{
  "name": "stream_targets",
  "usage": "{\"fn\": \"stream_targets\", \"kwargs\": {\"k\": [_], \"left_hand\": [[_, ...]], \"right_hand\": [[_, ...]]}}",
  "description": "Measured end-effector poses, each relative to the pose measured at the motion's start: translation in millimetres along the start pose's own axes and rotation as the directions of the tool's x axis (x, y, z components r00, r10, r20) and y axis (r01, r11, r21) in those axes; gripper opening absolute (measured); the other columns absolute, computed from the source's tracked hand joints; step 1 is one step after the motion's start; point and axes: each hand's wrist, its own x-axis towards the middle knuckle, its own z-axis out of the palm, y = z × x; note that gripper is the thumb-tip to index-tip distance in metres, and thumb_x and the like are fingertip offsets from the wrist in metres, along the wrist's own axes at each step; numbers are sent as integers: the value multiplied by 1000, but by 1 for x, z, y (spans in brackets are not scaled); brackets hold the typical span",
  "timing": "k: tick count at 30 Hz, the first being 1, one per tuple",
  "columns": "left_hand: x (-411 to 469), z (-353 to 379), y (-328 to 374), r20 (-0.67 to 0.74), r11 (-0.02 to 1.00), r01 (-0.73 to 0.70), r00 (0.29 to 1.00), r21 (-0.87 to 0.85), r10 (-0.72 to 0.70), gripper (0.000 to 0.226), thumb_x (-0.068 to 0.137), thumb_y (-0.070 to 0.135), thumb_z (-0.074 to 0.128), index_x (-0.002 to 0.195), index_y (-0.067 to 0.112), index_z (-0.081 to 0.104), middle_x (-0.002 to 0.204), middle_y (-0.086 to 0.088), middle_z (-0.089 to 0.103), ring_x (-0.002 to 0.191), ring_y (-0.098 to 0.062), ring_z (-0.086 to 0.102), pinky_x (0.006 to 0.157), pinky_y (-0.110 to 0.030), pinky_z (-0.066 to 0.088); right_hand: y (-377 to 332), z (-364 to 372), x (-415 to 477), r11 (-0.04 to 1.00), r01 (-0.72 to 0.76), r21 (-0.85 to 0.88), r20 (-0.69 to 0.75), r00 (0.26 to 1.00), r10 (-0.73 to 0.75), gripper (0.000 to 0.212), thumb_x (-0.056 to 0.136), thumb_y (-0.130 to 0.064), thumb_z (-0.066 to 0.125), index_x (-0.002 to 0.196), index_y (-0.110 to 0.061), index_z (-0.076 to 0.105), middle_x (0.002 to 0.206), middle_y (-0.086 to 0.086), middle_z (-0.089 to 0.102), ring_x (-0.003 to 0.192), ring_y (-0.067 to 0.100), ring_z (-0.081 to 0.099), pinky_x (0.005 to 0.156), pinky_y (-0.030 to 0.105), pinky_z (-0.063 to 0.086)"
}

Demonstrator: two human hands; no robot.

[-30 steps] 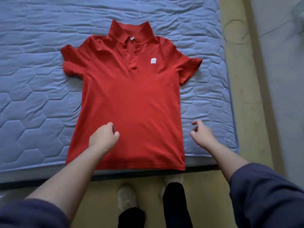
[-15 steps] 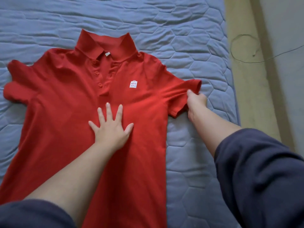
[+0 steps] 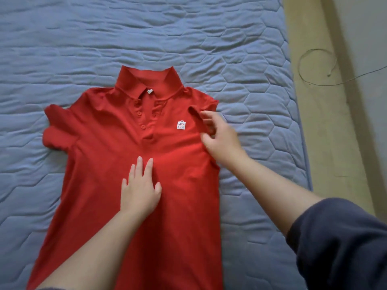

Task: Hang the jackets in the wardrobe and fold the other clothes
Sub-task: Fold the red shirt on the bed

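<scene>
Red polo shirt [image 3: 109,164]: soft, light, limp, flat on bed [image 3: 251,59]. Left grip [image 3: 140,193] spread flat, pressing chest; right grip [image 3: 219,137] pinching folded-in sleeve [image 3: 198,120]. Likely best held at seams, hem

A blue quilted mattress [image 3: 230,38] fills most of the view — its stitching forms hexagons. Beside its right edge runs a tan strip [image 3: 310,143], where a thin wire [image 3: 299,68] lies looped.

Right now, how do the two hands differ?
The left hand lies flat, pressing the shirt at mid-chest; the right hand curls round the folded-in sleeve. The left sits nearer the person, the right nearer the collar. Both touch the shirt.
</scene>
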Motion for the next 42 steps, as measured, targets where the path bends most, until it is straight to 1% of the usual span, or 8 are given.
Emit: {"fn": "stream_targets", "kwargs": {"k": [4,11,17,23,26,29,32,42], "left_hand": [[-23,-24,-60,-165,987,131,976,-94,-145,64,86,23,59,144,12,35,154,-13,27,141,-29,26,108,-49,31],[16,-69,-166,-262,836,228,880,-500,-396,59,83,14,65,135,-1,42,136,-24,45,126,-37,42,104,-44,33],[101,-85,-221,359,-188,309,846,-932,-394,47,95,35,54,136,15,44,119,-7,50,108,-20,55,83,-31,48],[155,-80,-220,348,-380,230,895,-896,-280,35,94,19,59,127,9,53,116,-9,63,93,-20,65,86,-36,52],[155,-91,-202,2,-29,-17,835,-999,-551,47,80,-2,64,126,3,53,120,-10,62,95,-14,62,84,-23,52],[117,-103,-171,-480,526,-444,874,-726,75,52,75,3,61,127,8,54,116,-6,60,102,-10,58,95,-19,45],[83,-88,-158,-196,692,-572,813,-440,548,54,73,28,58,127,20,58,103,-1,59,100,-19,57,93,-41,44],[63,-38,-156,-110,943,-332,938,0,330,69,92,35,49,152,25,17,161,-1,8,148,-18,4,117,-49,11]], "right_hand": [[-30,39,-28,970,211,-123,286,943,-169,59,84,-9,63,140,-14,45,145,4,46,133,15,42,109,14,24],[-16,82,-59,733,27,-680,261,943,208,71,90,-33,54,151,-35,17,162,-3,0,148,25,1,117,51,16],[8,156,-52,584,-103,-805,77,958,275,73,95,-54,38,152,-35,-2,161,6,-13,146,37,-10,114,58,7],[30,184,-49,524,-127,-842,22,963,269,76,93,-55,37,154,-25,1,160,13,-7,146,39,-4,115,55,8],[24,179,-47,508,-117,-854,55,948,312,76,93,-57,35,153,-27,-1,161,12,-8,146,37,-4,115,55,9],[9,171,-46,514,-135,-847,65,934,351,75,93,-57,37,153,-31,0,161,7,-6,147,34,-4,115,56,8],[-1,162,-46,565,-136,-814,81,936,343,72,93,-52,42,153,-33,7,162,2,-1,148,28,-5,115,58,7],[17,131,-77,600,-116,-792,45,968,246,67,92,-38,47,151,-32,17,162,-1,2,148,21,-5,116,54,9]]}}
